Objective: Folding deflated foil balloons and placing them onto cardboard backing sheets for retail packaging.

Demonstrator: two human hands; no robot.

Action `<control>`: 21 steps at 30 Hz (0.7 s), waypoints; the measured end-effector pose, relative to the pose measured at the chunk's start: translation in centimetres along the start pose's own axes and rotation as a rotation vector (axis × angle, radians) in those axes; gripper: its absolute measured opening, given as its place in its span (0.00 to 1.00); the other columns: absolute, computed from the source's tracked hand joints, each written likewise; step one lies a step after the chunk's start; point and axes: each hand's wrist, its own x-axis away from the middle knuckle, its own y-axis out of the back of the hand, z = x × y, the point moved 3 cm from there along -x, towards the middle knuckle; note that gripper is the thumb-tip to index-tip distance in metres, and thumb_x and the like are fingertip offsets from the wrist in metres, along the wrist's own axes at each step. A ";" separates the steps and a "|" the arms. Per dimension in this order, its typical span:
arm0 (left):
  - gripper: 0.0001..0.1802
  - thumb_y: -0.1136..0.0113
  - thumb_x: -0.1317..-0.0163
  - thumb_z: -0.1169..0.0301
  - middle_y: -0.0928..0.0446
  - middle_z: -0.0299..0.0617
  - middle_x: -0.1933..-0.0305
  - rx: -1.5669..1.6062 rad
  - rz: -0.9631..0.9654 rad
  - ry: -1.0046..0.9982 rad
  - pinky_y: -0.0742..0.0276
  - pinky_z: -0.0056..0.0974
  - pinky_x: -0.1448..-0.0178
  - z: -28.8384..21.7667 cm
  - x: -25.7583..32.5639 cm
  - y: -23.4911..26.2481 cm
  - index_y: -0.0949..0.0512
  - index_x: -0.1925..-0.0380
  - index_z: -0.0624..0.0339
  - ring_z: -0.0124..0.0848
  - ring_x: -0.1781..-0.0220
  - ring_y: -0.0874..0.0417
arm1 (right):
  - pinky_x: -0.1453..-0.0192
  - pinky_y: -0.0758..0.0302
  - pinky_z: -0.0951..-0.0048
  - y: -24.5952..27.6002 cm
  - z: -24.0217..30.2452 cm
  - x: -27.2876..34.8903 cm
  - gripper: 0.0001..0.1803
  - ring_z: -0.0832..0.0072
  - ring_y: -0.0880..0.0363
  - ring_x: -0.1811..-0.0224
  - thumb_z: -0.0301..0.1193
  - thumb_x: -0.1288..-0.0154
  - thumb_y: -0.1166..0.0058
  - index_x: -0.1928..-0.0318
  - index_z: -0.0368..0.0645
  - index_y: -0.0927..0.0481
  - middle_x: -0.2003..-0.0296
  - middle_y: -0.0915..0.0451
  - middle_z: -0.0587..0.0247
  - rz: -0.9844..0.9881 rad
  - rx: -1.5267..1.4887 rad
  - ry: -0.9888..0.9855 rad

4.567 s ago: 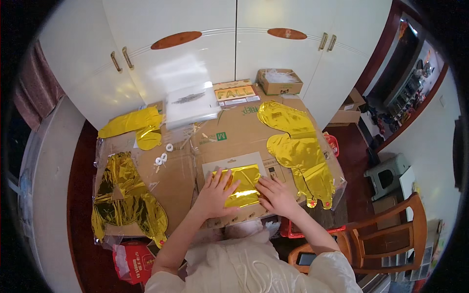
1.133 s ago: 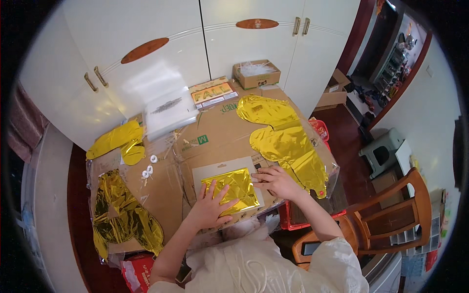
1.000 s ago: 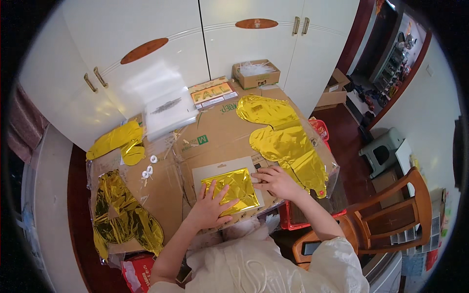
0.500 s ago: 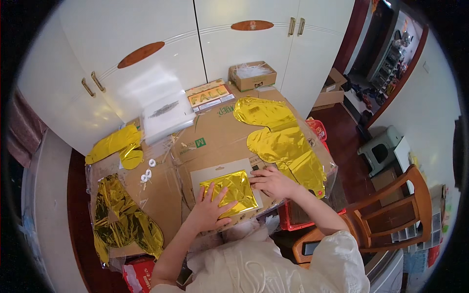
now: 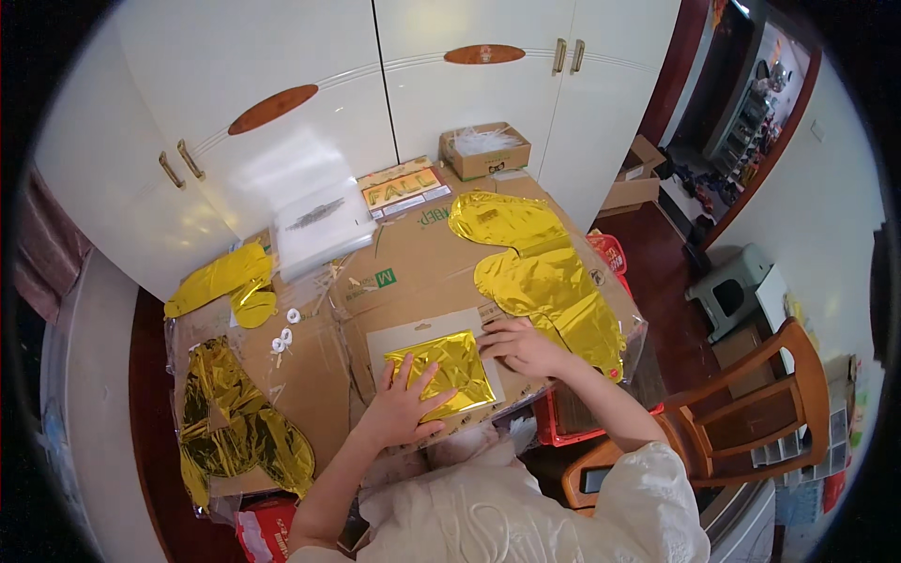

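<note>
A folded packet of shiny gold foil (image 5: 460, 361) lies flat on a pale grey card (image 5: 413, 328) with a hang slot at its top, near the front of the table. My left hand (image 5: 408, 399) rests spread on the packet's left and lower part, palm toward me. At the card's right side, my right hand (image 5: 526, 347) touches down with stretched, slightly bent fingers, the tips beside the packet's right edge. What lies under those fingertips is hidden.
Flat gold foil balloons (image 5: 544, 267) lie at the right, with a crumpled one (image 5: 235, 422) at the left. Small white rings (image 5: 282, 340) are nearby. Behind are a stack of clear bags (image 5: 324, 225), printed cards (image 5: 404, 188) and a small cardboard box (image 5: 486, 155). A wooden chair (image 5: 741, 413) stands right.
My right fingers have shifted very slightly at the card's right side. The left hand stays spread on the gold packet; all else looks the same.
</note>
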 end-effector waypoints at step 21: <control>0.34 0.48 0.38 0.37 0.41 0.51 0.25 -0.019 0.059 -0.003 0.59 0.69 0.25 0.0 0.1 0.1 0.31 0.33 0.33 0.63 0.23 0.50 | 0.20 0.60 0.48 -4.3 4.5 -3.6 0.41 0.55 0.51 0.22 0.53 0.28 0.62 0.28 0.32 0.43 0.26 0.45 0.42 0.049 0.378 -0.109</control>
